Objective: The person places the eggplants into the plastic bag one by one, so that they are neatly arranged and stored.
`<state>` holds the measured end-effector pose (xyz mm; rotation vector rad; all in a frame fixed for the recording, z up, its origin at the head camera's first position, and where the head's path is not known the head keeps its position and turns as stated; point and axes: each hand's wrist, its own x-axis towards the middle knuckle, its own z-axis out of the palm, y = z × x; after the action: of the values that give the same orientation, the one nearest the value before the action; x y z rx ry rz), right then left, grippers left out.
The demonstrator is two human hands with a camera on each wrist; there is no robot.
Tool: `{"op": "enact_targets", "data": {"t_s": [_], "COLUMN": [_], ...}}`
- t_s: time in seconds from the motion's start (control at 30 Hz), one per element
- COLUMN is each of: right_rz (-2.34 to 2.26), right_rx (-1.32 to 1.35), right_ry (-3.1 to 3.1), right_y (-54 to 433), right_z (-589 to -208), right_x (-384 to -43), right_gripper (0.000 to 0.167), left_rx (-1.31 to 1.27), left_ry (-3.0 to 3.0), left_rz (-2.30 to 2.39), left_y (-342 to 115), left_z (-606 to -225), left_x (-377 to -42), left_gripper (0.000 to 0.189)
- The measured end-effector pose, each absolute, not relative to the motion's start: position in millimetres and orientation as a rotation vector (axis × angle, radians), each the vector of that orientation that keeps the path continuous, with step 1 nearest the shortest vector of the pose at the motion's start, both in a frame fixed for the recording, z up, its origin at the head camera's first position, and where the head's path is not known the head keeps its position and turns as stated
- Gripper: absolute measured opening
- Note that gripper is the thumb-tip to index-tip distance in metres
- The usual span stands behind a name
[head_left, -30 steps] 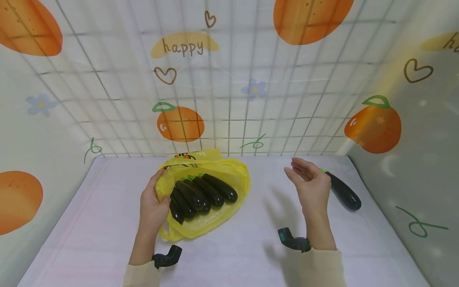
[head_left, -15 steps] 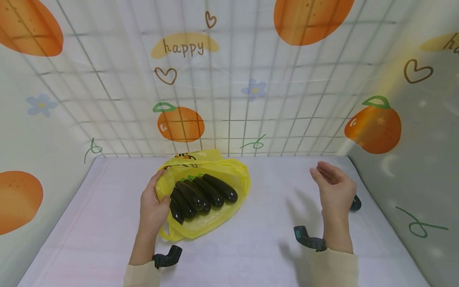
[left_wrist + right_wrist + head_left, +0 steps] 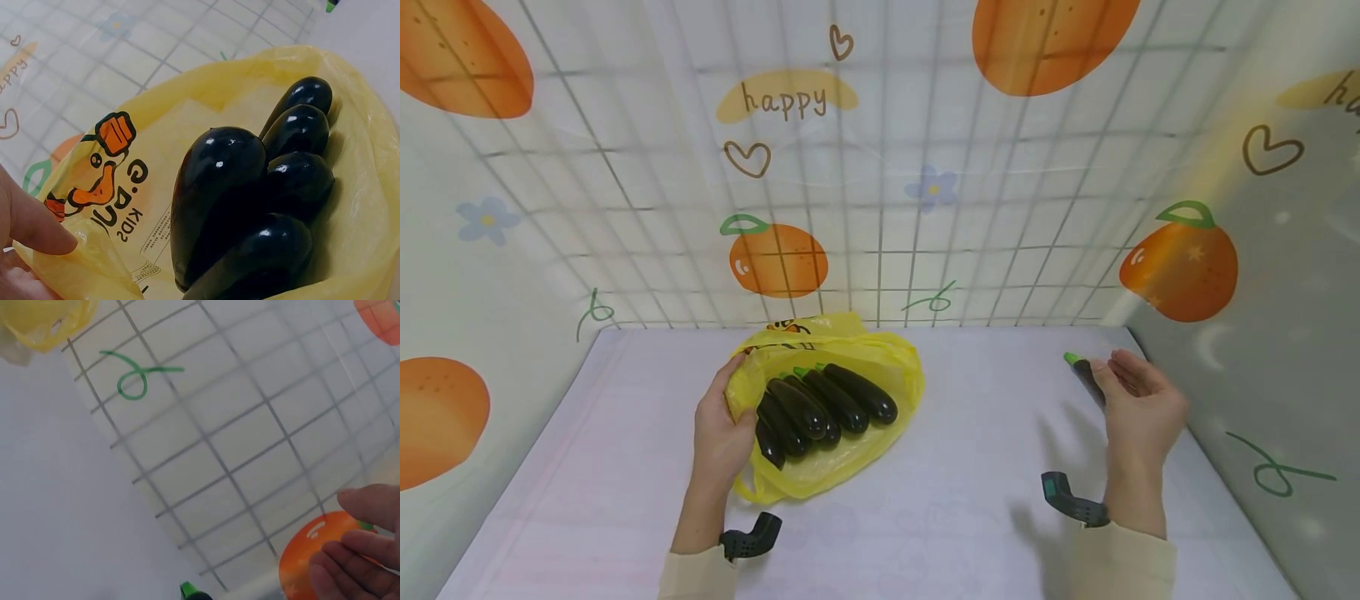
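A yellow plastic bag (image 3: 898, 354) lies with its mouth spread towards me, and several dark, glossy eggplants (image 3: 860, 396) with green stems rest inside. My left hand (image 3: 721, 429) grips the bag's left rim; in the left wrist view the thumb (image 3: 39, 226) presses the film beside a printed cartoon duck. At the right side a single eggplant (image 3: 1084, 371) lies on the table, mostly hidden behind my right hand (image 3: 1138, 408). That hand hovers over it, fingers loosely bent, holding nothing. Only the eggplant's green stem tip (image 3: 189, 590) shows in the right wrist view.
The white-covered table (image 3: 955, 517) meets a back wall curtain (image 3: 880, 192) with a grid and orange prints. A grey-white side wall (image 3: 1270, 400) rises close to the right hand. Dark wrist cameras (image 3: 752, 536) sit on both wrists.
My right hand has moved rightwards across the lone eggplant, uncovering its stem end and hiding its thick end. The left hand and the bag stay where they were.
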<state>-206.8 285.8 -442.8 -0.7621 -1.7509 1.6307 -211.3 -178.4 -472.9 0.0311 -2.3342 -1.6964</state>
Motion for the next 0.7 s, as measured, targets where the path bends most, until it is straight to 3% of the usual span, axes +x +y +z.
{"op": "enact_targets", "data": {"t_s": [0.7], "right_rz": [1.721], "right_rx": [-0.943], "right_ry": [-1.579], "right_y": [331.9], "right_z": [-472.5], "right_x": [-193.1], "right_gripper": [0.044], "left_rx": [-0.002], "left_ry": [-2.317], "left_rz": [-1.701], "left_y": [-177.4], "left_z": [-474.8], "left_x": [-212.1], "left_gripper": [0.078]}}
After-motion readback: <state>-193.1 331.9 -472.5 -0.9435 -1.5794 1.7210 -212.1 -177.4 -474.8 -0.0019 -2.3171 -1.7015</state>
